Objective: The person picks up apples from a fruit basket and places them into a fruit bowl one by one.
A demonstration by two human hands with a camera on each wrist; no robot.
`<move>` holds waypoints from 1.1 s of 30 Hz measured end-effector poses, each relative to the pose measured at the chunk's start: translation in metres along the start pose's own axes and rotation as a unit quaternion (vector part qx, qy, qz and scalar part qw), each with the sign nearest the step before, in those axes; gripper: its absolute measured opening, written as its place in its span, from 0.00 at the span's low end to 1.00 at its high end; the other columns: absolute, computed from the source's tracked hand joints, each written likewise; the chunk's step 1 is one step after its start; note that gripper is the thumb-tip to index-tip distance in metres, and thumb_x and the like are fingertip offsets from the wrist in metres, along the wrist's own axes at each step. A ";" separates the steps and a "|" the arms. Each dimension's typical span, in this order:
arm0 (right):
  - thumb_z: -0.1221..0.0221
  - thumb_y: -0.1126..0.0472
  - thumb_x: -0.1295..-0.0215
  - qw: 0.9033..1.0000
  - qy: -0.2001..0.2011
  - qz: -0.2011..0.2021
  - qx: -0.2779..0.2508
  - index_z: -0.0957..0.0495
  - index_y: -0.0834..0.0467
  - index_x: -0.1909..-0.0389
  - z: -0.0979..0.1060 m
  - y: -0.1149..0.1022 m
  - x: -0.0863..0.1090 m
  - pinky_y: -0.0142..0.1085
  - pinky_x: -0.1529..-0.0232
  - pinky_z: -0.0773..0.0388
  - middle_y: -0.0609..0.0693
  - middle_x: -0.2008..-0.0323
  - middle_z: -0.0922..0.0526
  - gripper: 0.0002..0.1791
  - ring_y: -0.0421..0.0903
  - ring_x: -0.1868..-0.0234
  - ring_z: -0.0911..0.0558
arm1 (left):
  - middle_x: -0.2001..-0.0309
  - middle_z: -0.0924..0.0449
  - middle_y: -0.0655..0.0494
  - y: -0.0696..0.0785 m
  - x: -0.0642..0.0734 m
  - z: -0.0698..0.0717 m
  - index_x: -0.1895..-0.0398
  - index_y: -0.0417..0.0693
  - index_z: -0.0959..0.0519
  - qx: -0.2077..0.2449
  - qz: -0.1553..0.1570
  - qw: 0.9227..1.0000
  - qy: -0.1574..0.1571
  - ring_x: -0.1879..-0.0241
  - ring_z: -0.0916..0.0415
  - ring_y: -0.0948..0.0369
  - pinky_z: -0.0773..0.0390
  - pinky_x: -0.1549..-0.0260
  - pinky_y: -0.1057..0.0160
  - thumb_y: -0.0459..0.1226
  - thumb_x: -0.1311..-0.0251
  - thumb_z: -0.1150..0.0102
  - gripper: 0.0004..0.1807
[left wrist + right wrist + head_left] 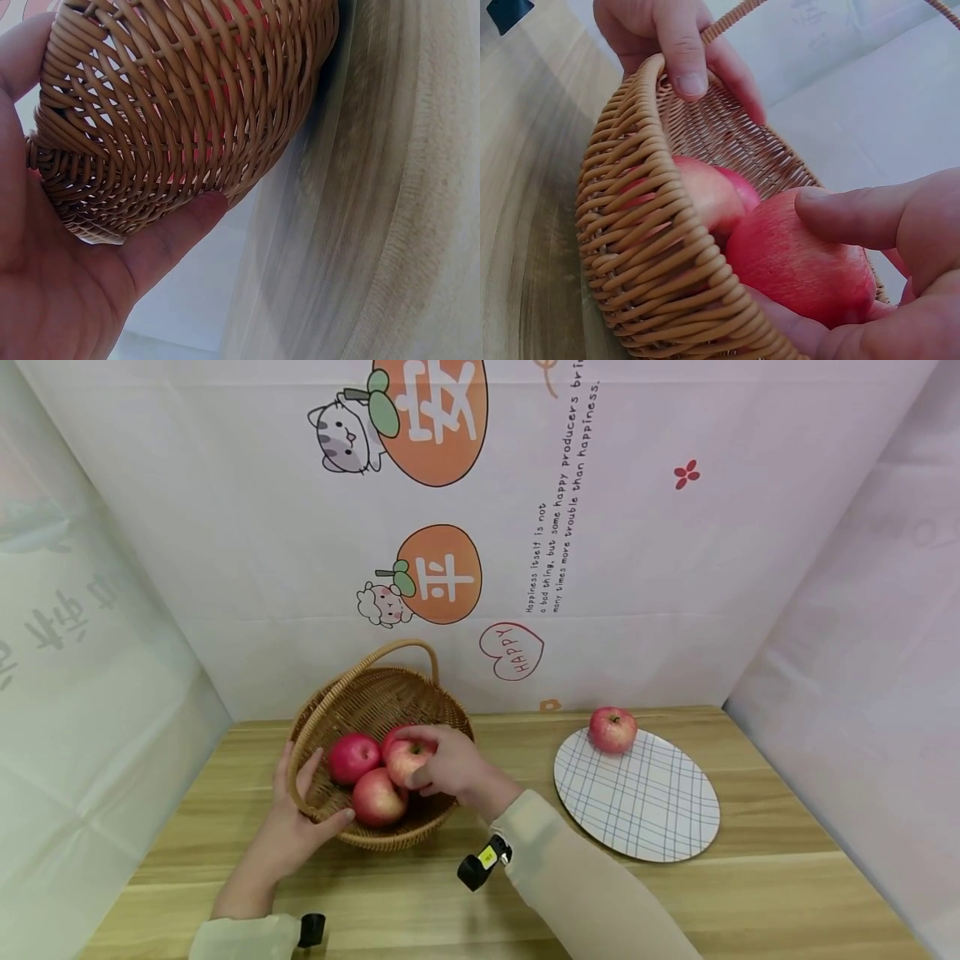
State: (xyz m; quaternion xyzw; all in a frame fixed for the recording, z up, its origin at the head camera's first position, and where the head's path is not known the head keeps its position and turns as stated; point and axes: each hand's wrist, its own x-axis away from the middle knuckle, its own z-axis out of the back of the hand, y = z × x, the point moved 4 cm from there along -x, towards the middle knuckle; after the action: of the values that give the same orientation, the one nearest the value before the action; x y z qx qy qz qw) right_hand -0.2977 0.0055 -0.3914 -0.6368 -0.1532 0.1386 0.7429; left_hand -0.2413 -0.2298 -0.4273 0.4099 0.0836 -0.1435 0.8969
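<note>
A brown wicker basket (375,697) with an arched handle tilts toward me on the table. My left hand (288,831) grips its left rim, the thumb at the front and other fingers inside; the left wrist view shows that thumb (176,232) along the woven outer wall. Inside the basket my right hand (457,768) holds a red-and-yellow apple (405,766) between thumb and fingers. This held apple (799,259) is large in the right wrist view. Beside it lie a deep red apple (354,758) and a paler apple (379,799). Another apple (395,739) is partly hidden behind my right hand.
To the right, a round flat white plate (645,802) with blue check lines lies on the wooden table (405,893). One apple (612,731) sits at its far edge. A printed white cloth wall (615,643) stands behind, with more cloth at both sides.
</note>
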 end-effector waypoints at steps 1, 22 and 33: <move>0.34 0.79 0.53 1.000 -0.002 -0.002 -0.001 0.20 0.53 0.39 0.001 0.000 0.001 0.50 0.65 0.17 0.53 0.45 0.25 0.37 0.52 0.60 0.19 | 0.24 0.85 0.49 0.000 0.000 0.000 0.19 0.47 0.57 0.000 0.002 1.000 -0.001 0.33 0.58 0.23 0.42 0.46 0.24 0.46 0.41 0.29 0.56; 0.32 0.76 0.55 0.991 0.004 0.080 0.108 0.18 0.47 0.43 0.021 -0.024 0.035 0.41 0.56 0.21 0.46 0.40 0.28 0.36 0.51 0.46 0.28 | 0.24 0.87 0.50 0.000 0.001 0.001 0.19 0.48 0.57 0.003 0.006 1.000 -0.002 0.32 0.61 0.22 0.44 0.46 0.23 0.46 0.40 0.30 0.55; 0.29 0.73 0.55 0.980 0.012 0.088 0.179 0.19 0.36 0.44 0.053 -0.049 0.083 0.45 0.45 0.28 0.39 0.34 0.32 0.38 0.48 0.37 0.31 | 0.23 0.85 0.51 -0.001 0.001 -0.001 0.19 0.51 0.56 0.007 0.006 1.000 0.008 0.32 0.60 0.24 0.44 0.45 0.24 0.45 0.42 0.28 0.56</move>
State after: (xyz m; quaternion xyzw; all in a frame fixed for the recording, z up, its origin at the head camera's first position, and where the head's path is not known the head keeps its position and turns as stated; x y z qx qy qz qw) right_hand -0.2432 0.0794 -0.3316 -0.5063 -0.0607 0.2206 0.8315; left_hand -0.2408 -0.2303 -0.4288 0.4181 0.0870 -0.1358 0.8940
